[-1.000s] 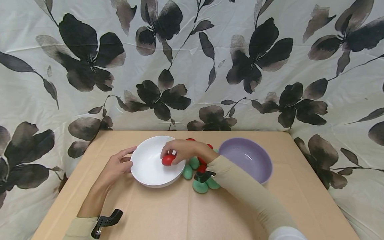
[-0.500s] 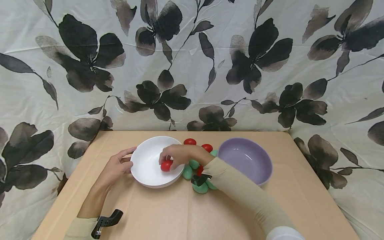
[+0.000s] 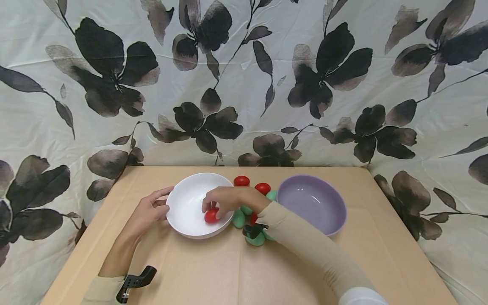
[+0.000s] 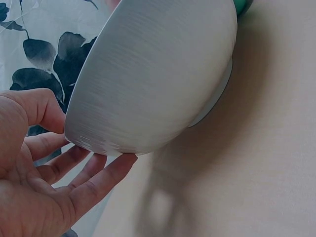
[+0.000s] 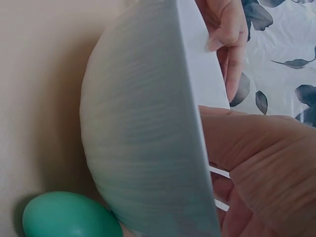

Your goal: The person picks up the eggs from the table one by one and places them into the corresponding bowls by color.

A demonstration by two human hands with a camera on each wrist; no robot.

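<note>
The right hand (image 3: 223, 200), angled down inside the white bowl (image 3: 187, 214), half hides the red egg (image 3: 211, 216) it pinches. The left hand (image 3: 148, 210) grips the bowl's left side.

At the tan wooden table's (image 3: 198, 271) near edge, both corners are cut off. My right hand (image 3: 225, 198) partly covers the glossy red egg (image 3: 211, 216); the round white bowl (image 5: 143, 123) hides my fingertips in the right wrist view. My beige right sleeve (image 3: 305, 241) and black wrist mount (image 3: 254, 229) obscure matte green eggs (image 3: 256, 241).
</note>
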